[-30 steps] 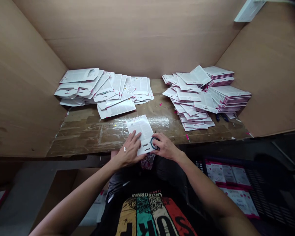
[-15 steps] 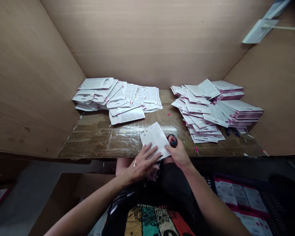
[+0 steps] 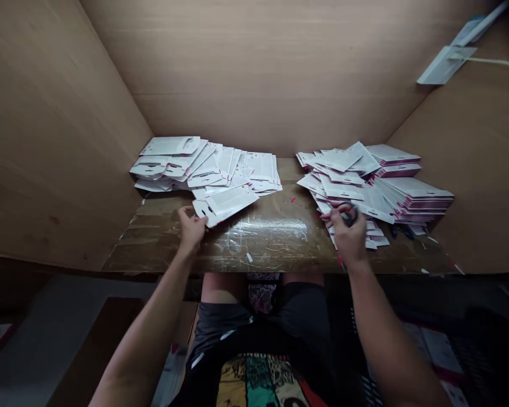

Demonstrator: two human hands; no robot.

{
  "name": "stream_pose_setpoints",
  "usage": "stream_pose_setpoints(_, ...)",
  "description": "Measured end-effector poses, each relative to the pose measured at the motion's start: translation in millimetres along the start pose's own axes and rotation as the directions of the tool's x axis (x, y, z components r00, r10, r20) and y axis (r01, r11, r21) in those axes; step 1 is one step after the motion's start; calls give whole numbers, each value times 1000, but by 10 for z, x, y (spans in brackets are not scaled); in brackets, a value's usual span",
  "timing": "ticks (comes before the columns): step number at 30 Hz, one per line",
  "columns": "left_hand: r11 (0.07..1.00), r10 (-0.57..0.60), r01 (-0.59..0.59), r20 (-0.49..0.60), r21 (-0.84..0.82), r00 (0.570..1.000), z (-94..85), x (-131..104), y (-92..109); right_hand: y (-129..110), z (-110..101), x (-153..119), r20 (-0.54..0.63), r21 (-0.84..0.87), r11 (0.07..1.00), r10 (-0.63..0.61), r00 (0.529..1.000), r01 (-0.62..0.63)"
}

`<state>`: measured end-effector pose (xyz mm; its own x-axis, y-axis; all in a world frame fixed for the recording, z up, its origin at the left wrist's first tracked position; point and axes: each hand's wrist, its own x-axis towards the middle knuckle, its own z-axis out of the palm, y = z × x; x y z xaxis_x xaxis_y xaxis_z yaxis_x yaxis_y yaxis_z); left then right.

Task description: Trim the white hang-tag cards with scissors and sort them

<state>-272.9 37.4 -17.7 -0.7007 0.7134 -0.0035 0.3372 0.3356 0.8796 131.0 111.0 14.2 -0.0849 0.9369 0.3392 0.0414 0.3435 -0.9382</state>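
Left hand (image 3: 192,230): mostly closed, pinching one end of a packet (image 3: 231,204)
Packet: pokes out ahead and right of that hand, left pile (image 3: 169,164) just beyond
Right hand (image 3: 351,240): curled round scissors (image 3: 349,213), can't tell if it's touching the right pile (image 3: 337,191)
Scrap (image 3: 249,257): between the hands

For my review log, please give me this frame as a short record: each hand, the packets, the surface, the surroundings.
Left hand: grips the hang-slot end of a white packet
Right hand: holds scissors over the right-hand pile; contact with it unclear
Left-hand pile: overlapping white packets
Right-hand pile: loosely overlapping, beside neater stacks
Surface: brown tabletop with a white scrap
Surroundings: cardboard walls at back and sides
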Motion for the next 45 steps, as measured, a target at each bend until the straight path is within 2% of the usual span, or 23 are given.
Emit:
stream_pose_setpoints(2,996,56,-66,147,63,988,66,-528,-75,140,116,-253,6,42,997,65,998,-66)
stream_pose_setpoints(3,964,167,-214,265,160,950,101,-761,-98,206,188,-382,31,71,991,108,994,-110)
stream_pose_setpoints(4,904,277,-358,319,233,907,139,-946,-110,268,261,-500,67,98,983,151,986,-157)
stream_pose_setpoints(5,821,388,-505,387,268,836,184,-1069,-113,324,328,-600,104,121,972,189,976,-202)
stream_pose_setpoints(7,613,563,-750,529,247,635,306,-1135,-104,424,418,-733,162,137,954,245,956,-268)
stream_pose_setpoints(9,450,613,-880,664,150,427,454,-1037,-97,508,432,-787,196,111,946,278,940,-303)
stream_pose_setpoints(10,402,602,-908,713,118,360,524,-967,-96,544,412,-794,205,86,948,285,936,-307)
stream_pose_setpoints(11,378,584,-919,743,108,327,586,-903,-93,573,376,-794,205,57,952,284,937,-301)
stream_pose_setpoints(12,370,566,-922,760,112,320,635,-851,-86,595,331,-791,196,28,958,276,941,-287)
stream_pose_setpoints(14,375,547,-915,762,147,347,705,-797,-49,615,231,-786,169,-26,969,248,954,-247)
stream_pose_setpoints(16,394,546,-896,732,204,407,761,-798,21,603,146,-787,159,-69,974,225,961,-217)
stream_pose_setpoints(19,427,527,-846,672,320,520,876,-838,140,554,86,-789,192,-107,976,205,960,-187)
stream_pose_setpoints(21,432,522,-823,642,369,561,966,-859,187,532,85,-785,223,-112,978,196,955,-174)
stream_pose_setpoints(25,417,543,-817,613,397,575,1089,-871,168,567,97,-771,264,-82,979,204,943,-189)
stream_pose_setpoints(28,414,549,-815,603,405,579,1116,-868,120,608,71,-747,288,-54,974,226,931,-219)
stream_pose_setpoints(32,433,557,-813,593,390,582,1123,-861,103,593,16,-687,386,-43,969,239,891,-241)
stream_pose_setpoints(34,445,565,-816,591,369,576,1129,-860,111,581,15,-666,369,16,961,251,895,-276)
stream_pose_setpoints(36,460,580,-834,608,305,542,1138,-864,123,587,42,-663,286,94,948,267,920,-304)
stream_pose_setpoints(38,464,604,-866,650,183,461,1147,-877,132,611,84,-678,222,128,944,272,937,-304)
stream_pose_setpoints(41,441,642,-898,696,6,320,1152,-914,136,646,140,-723,197,112,960,234,952,-259)
stream_pose_setpoints(43,434,639,-900,715,-32,283,1161,-950,137,652,162,-755,211,105,970,195,958,-221)
stream_pose_setpoints(45,443,608,-896,743,-26,279,1188,-994,148,645,173,-782,241,66,984,144,960,-165)
